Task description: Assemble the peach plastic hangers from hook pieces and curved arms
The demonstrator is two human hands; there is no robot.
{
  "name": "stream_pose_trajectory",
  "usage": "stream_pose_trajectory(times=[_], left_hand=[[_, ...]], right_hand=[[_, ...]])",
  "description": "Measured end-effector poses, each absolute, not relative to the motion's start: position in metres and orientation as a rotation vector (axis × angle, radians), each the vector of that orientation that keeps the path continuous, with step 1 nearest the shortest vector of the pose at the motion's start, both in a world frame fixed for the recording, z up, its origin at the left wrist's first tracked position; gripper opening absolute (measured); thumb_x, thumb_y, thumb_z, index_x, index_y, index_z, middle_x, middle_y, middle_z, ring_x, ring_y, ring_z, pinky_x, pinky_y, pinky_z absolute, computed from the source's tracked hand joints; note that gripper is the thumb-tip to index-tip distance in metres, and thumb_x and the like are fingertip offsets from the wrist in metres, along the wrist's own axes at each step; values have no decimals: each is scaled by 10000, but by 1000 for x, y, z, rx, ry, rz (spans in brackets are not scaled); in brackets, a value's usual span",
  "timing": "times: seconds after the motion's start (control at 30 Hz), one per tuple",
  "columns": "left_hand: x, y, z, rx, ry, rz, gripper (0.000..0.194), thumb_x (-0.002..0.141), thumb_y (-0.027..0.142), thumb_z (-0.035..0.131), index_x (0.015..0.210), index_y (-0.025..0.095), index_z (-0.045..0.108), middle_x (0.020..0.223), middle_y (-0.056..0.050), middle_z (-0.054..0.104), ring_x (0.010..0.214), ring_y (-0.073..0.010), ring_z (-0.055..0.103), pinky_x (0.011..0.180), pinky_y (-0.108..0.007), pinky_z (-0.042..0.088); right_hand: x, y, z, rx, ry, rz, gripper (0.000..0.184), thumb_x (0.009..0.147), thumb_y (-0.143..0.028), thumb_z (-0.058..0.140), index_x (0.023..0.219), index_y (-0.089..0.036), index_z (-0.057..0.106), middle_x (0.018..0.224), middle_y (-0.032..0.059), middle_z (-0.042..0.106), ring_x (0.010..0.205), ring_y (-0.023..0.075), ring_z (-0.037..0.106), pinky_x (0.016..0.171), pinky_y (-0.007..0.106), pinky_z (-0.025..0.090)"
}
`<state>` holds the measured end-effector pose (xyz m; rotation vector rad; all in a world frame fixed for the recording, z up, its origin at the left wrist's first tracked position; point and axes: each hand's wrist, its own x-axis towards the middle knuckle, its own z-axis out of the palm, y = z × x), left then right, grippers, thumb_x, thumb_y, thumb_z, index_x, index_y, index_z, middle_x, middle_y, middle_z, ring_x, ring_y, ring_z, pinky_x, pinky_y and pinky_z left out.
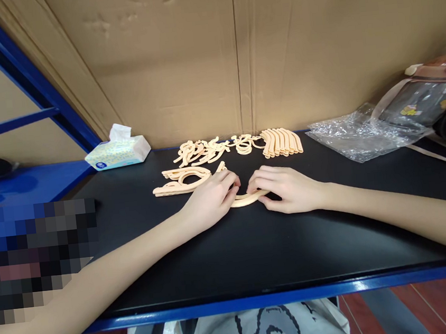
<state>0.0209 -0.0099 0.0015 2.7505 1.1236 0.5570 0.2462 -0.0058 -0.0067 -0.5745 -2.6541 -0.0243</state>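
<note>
Between both hands, low over the black tabletop, is a curved beige plastic hanger arm. My left hand has its fingers curled and closed on the left end, which they partly cover. My right hand pinches the right end between thumb and fingers. Just beyond my left hand lie folded beige hangers, with curved arms around a ring-like gap. Another beige end sticks up behind my left fingers; whether it joins the held piece I cannot tell.
Along the back lie a heap of small beige parts, loose hooks and a neat row of curved arms. A tissue box stands back left. Clear plastic wrap and a strapped bottle are at right. Cardboard walls the back.
</note>
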Motion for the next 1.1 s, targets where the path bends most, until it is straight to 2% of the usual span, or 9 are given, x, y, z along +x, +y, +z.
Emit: stream_pose_trajectory(times=[0.5,1.1], left_hand=[[20,-9,2,2792,1122,508,190,948,193,338,977,175,526,1024,-68,580,952,-208,559,839,-353,458],[21,-9,1,2812,1110,504,202,953,210,327,995,177,521,1040,-73,583,967,-212,564,855,-360,462]], right_hand=[[247,-5,-7,-566,-2667,-49,151,901,-184,438,963,-161,574,947,70,615,859,179,524,762,311,461],[244,-7,-6,-569,-2663,-55,117,858,-140,437,908,-174,537,886,55,597,806,171,487,726,296,438]])
